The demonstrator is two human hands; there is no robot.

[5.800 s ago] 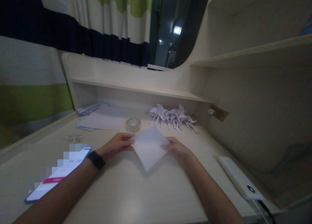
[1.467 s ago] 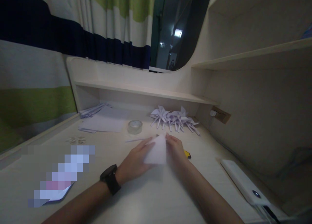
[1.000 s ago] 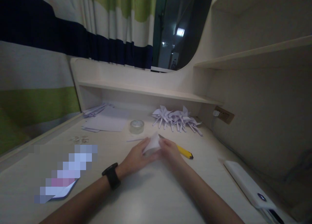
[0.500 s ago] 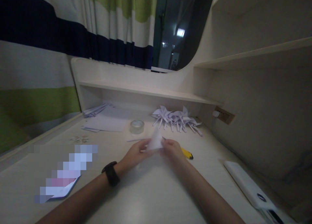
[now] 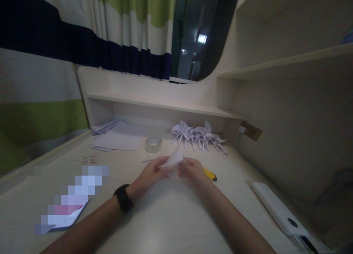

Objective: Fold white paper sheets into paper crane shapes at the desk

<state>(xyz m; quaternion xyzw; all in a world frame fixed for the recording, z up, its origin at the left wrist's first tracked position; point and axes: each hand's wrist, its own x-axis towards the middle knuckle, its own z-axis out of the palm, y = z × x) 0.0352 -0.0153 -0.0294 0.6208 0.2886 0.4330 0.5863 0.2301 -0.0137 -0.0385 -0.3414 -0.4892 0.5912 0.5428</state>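
A folded piece of white paper (image 5: 173,159) is held above the desk between my two hands. My left hand (image 5: 154,171) grips its left side, thumb in front. At its right edge my right hand (image 5: 192,168) is closed, the fingers pinched and slightly blurred. Just right of that hand lies a yellow utility knife (image 5: 210,174), partly hidden behind it. Beyond my left hand a thin paper stick (image 5: 147,161) lies on the desk, and a roll of clear tape (image 5: 153,145) stands behind it.
Several white paper pinwheels (image 5: 197,134) lie at the back. Paper sheets (image 5: 121,136) are stacked at back left, near a small pile of bits (image 5: 87,159). A phone (image 5: 71,206) with a blurred screen lies left; a white device (image 5: 278,208) lies right. A plug (image 5: 242,129) sits in the wall socket.
The paper has tilted and turned between my hands, its upright triangular shape now leaning right and looking narrower. My right fingers have shifted slightly on its edge. The view has moved a little.
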